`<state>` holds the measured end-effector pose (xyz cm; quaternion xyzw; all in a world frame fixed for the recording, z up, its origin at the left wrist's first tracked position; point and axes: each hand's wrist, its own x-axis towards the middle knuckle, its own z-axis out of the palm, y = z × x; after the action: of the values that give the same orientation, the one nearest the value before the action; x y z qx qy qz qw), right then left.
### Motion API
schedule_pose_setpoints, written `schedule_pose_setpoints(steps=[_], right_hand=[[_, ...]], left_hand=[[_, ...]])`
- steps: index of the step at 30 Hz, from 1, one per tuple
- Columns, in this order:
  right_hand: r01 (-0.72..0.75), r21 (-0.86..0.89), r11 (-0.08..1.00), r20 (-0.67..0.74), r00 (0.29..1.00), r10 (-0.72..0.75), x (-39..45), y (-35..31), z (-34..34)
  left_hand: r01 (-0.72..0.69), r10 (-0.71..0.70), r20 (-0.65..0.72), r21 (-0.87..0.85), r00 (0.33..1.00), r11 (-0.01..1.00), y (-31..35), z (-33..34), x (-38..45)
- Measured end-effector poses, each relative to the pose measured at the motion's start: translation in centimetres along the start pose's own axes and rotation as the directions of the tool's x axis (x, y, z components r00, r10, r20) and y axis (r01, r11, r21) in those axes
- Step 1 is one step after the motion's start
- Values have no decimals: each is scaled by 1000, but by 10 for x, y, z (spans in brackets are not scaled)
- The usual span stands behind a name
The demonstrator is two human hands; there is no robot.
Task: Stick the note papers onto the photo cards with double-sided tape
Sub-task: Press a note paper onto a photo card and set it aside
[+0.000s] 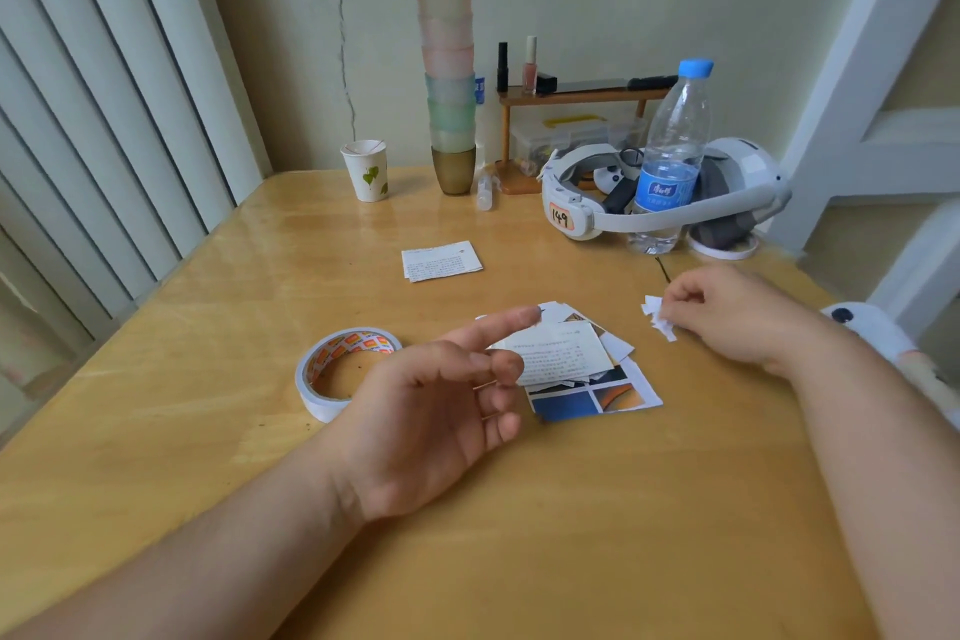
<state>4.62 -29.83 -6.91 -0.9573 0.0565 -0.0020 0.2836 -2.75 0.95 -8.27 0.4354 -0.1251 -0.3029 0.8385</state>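
Head camera: a note paper lies atop the photo cards mid-tabletop. Left hand, fingers spread, hovers over them beside the double-sided tape roll. Right hand pinches crumpled white paper scraps. More note papers lie farther back.

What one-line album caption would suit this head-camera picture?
Right hand pinching white paper scraps, left hand open above note papers piled on photo cards, tape roll beside them.
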Motion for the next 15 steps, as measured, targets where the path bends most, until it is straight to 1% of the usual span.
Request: schedule_pose_setpoints(steps=[2, 5, 7, 9, 11, 13, 15], right_hand=[[3, -42, 999, 2, 1000, -3, 3, 2, 1], [-17, 32, 999, -23, 1000, 17, 3, 1, 1], [-28, 51, 998, -68, 997, 31, 3, 0, 1], [-24, 61, 998, -148, 988, 33, 3, 0, 0], [-3, 87, 996, -177, 984, 18, 2, -4, 0], [65, 82, 995, -141, 989, -53, -1, -13, 4], [136, 48, 989, -69, 989, -133, -7, -26, 11]], left_hand=[[-1, 1, -11, -6, 1000, 1000, 1, -1, 0], [-2, 2, -9, -16, 1000, 1000, 0, -2, 0], [0, 0, -11, -16, 1000, 1000, 0, -2, 0], [0, 0, -18, -20, 1000, 1000, 0, -3, 1], [-1, 0, -22, -31, 1000, 1000, 0, -3, 1], [0, -1, -23, -40, 1000, 999, 0, -4, 1], [2, -3, -30, -44, 1000, 999, 0, -5, 1]])
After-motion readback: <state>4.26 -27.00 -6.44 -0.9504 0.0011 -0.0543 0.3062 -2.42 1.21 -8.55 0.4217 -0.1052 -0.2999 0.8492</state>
